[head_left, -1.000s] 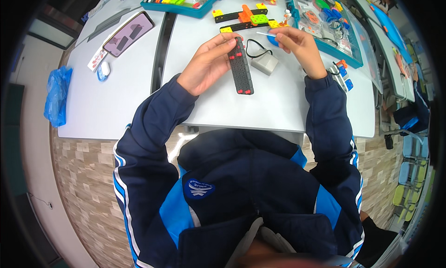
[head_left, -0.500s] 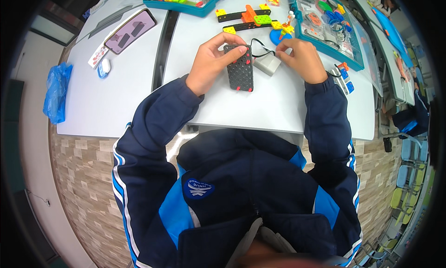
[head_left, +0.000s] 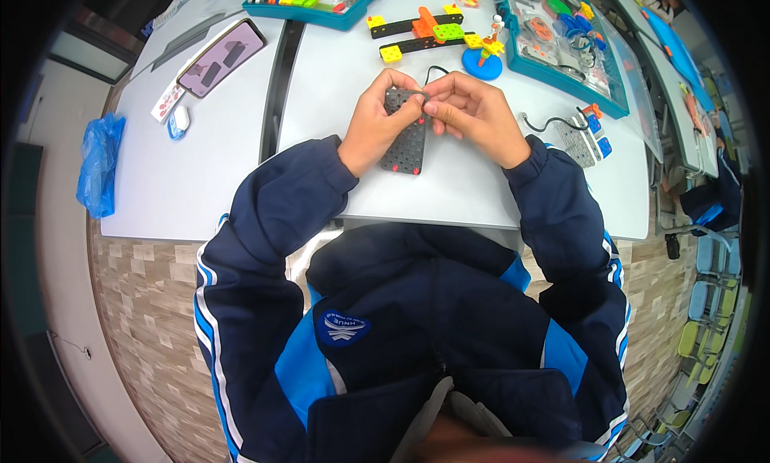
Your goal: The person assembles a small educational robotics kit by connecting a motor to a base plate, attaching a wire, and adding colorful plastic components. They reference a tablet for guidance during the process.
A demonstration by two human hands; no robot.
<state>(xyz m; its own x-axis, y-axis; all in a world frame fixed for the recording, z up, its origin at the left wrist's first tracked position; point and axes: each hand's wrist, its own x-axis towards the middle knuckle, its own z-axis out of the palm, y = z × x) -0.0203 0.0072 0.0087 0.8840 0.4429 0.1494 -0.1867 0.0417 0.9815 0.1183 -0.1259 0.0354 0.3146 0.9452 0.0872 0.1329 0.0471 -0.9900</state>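
Observation:
My left hand [head_left: 375, 124] grips a black perforated plate [head_left: 403, 148] by its upper part, thumb on the face. Red pegs [head_left: 415, 172] stick out at the plate's lower corners, and more red shows along its right edge. At the upper right corner, my right hand [head_left: 479, 119] is closed in a pinch against the plate, close to my left thumb. Whatever sits between those fingertips is hidden. A black cable [head_left: 437, 68] loops up behind both hands. The grey box it ran beside is now covered by my right hand.
Beyond my hands lie an orange, yellow and black assembly [head_left: 421, 31] and a small figure on a blue disc [head_left: 482, 63]. Teal parts cases [head_left: 525, 70] stand behind. To the right is a grey block with blue parts [head_left: 579, 142]; left, a phone [head_left: 222, 58] and a white-blue gadget [head_left: 178, 122].
My right hand has moved left from beside the grey box to the plate's upper right corner. The plate has shifted slightly toward me and left in my left hand.

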